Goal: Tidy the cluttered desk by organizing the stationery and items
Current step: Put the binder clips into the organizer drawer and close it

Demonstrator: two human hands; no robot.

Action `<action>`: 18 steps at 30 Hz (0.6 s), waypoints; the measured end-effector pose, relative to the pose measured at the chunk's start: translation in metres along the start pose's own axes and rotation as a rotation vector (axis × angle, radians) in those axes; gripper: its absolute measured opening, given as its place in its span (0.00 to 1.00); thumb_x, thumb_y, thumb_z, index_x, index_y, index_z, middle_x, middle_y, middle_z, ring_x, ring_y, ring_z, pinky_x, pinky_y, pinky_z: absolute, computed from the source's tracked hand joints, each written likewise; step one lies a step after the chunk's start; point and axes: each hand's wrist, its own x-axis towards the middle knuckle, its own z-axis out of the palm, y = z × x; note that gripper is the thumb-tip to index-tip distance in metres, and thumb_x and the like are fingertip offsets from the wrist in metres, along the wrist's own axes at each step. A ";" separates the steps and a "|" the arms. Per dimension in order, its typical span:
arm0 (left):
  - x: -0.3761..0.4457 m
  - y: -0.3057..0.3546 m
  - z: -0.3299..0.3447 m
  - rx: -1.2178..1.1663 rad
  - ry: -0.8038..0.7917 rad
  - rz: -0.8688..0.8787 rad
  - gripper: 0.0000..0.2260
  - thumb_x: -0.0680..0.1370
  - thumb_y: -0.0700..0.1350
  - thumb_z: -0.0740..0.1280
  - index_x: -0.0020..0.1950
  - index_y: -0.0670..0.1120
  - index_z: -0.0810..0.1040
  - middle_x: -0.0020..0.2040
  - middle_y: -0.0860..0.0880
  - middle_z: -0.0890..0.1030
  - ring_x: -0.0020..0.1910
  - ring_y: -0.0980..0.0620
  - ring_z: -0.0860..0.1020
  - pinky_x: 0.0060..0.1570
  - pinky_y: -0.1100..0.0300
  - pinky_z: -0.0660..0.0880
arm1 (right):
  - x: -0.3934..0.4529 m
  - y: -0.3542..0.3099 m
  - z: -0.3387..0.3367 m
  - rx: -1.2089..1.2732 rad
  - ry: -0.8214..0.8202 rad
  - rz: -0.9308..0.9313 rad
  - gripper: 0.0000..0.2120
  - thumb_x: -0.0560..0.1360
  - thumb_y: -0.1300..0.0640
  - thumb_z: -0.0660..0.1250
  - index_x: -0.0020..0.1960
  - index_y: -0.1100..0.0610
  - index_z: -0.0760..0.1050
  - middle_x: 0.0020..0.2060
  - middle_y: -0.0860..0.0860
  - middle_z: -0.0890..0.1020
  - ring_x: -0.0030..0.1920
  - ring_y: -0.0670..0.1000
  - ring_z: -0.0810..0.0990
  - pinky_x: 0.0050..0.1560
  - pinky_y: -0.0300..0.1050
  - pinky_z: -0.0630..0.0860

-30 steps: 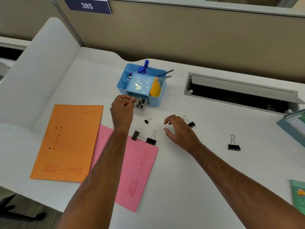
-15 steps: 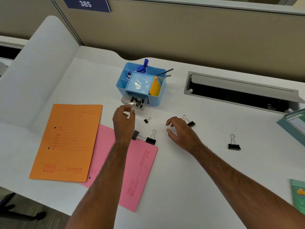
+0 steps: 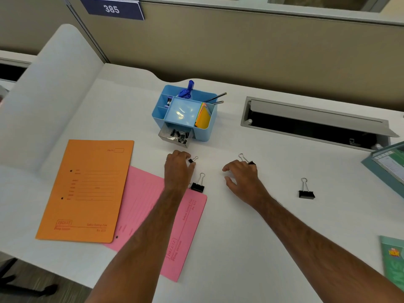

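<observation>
— Clips first: where do they lie against my hands?

— Smallest clip [image 3: 193, 160] sits on the desk [image 3: 240, 237] right at the fingertips of my left hand [image 3: 178, 169], just in front of the organizer's drawer [image 3: 175, 136]. Fingers are curled down over it; whether they actually pinch it I cannot tell.

— And the bigger ones?

— One black clip [image 3: 197, 186] lies just right of my left wrist, at the top corner of the pink folder [image 3: 153, 215]. Another clip [image 3: 246, 159] pokes out from behind my right hand [image 3: 242, 177], its wire loop showing beyond the knuckles. A fourth clip [image 3: 306, 192] stands well apart to the right.

— State of the right hand?

— Palm down on the desk, fingers loosely spread and apart, holding nothing I can see.

— The drawer?

— Pulled out of the blue organizer [image 3: 185, 110], with several small clips inside. Pens and sticky notes fill the upper compartments. The orange folder [image 3: 87, 189] overlaps the pink one at the left.
</observation>
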 end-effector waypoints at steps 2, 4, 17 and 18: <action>0.001 0.000 0.000 0.019 0.006 0.018 0.12 0.79 0.47 0.73 0.61 0.44 0.82 0.59 0.46 0.82 0.58 0.48 0.75 0.58 0.55 0.73 | 0.000 0.001 0.000 0.001 -0.005 0.005 0.09 0.76 0.56 0.69 0.56 0.49 0.77 0.53 0.44 0.80 0.53 0.49 0.78 0.58 0.52 0.65; -0.002 0.000 -0.001 0.019 0.004 0.031 0.11 0.80 0.46 0.73 0.60 0.43 0.82 0.57 0.46 0.82 0.57 0.48 0.75 0.56 0.56 0.73 | 0.000 0.000 0.001 0.014 -0.010 0.011 0.09 0.76 0.56 0.69 0.56 0.49 0.77 0.53 0.44 0.80 0.54 0.50 0.78 0.59 0.52 0.64; -0.056 0.025 0.000 -0.152 0.010 0.273 0.11 0.78 0.48 0.75 0.58 0.48 0.83 0.54 0.52 0.84 0.54 0.53 0.76 0.54 0.58 0.75 | 0.016 -0.031 -0.005 0.811 -0.070 0.317 0.10 0.80 0.58 0.69 0.61 0.56 0.79 0.47 0.51 0.85 0.48 0.46 0.84 0.50 0.36 0.79; -0.057 0.025 -0.002 -0.150 0.019 0.287 0.11 0.78 0.48 0.75 0.59 0.47 0.83 0.54 0.52 0.84 0.54 0.53 0.76 0.54 0.58 0.75 | 0.017 -0.033 -0.007 0.830 -0.062 0.316 0.09 0.80 0.60 0.69 0.60 0.58 0.80 0.47 0.52 0.86 0.48 0.46 0.85 0.49 0.36 0.80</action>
